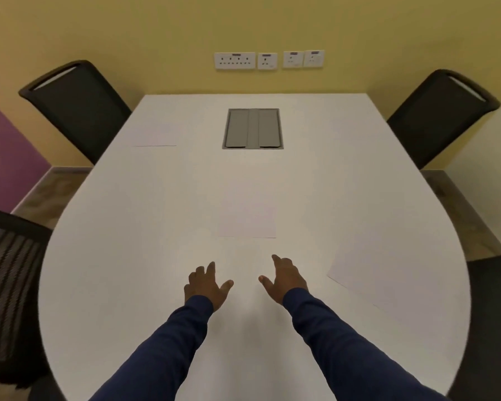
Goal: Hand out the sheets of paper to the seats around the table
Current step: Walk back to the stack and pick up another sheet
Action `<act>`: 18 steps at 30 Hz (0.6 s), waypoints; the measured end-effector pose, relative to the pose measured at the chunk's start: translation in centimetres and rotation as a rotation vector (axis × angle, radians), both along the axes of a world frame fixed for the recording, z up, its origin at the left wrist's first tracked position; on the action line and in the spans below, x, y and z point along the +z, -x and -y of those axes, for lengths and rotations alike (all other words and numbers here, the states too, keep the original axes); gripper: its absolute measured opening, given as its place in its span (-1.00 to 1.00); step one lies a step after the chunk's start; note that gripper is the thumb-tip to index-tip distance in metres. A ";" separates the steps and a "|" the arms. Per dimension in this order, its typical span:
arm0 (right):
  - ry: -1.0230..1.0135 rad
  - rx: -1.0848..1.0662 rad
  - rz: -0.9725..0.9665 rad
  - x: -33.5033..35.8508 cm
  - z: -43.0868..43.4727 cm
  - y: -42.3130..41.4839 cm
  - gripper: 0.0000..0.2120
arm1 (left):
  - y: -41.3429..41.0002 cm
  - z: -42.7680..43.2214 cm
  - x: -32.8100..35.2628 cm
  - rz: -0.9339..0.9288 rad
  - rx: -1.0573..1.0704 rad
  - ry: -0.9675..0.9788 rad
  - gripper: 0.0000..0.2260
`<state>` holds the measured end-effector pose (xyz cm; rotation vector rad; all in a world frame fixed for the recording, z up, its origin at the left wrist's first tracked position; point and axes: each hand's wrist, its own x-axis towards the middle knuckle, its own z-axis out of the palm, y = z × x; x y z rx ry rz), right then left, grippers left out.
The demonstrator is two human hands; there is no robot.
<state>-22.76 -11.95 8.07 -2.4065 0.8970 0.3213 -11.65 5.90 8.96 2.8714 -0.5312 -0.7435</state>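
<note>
Left hand [207, 285]: open, fingers spread, palm down over the bare white table [128, 270]; holds nothing; contact with the surface cannot be told.
Right hand [284, 277]: open, fingers loosely spread, empty, beside the left.
Centre sheet [247, 219]: flat, just beyond both hands.
Right sheet [388, 270]: angled, near the right edge.
Far-left sheet [154, 134]: before the far-left chair [78, 108].
</note>
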 end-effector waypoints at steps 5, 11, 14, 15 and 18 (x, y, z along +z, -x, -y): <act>-0.021 0.063 -0.003 -1.6 0.9 -3.2 -0.31 | -1.2 1.2 -0.9 -0.023 0.034 0.001 -0.27; -0.014 0.074 -0.020 -3.7 2.5 -7.2 -0.26 | -3.8 4.4 -3.0 -0.054 0.038 0.032 -0.22; 0.007 0.066 -0.012 -4.8 3.8 -9.2 -0.25 | -4.9 6.2 -4.2 -0.058 0.018 0.031 -0.23; 0.012 0.065 -0.014 -5.2 4.3 -9.8 -0.24 | -5.4 6.8 -4.7 -0.060 0.010 0.028 -0.23; 0.020 0.071 -0.029 -6.5 5.5 -11.5 -0.23 | -6.9 8.7 -6.0 -0.057 -0.016 0.009 -0.27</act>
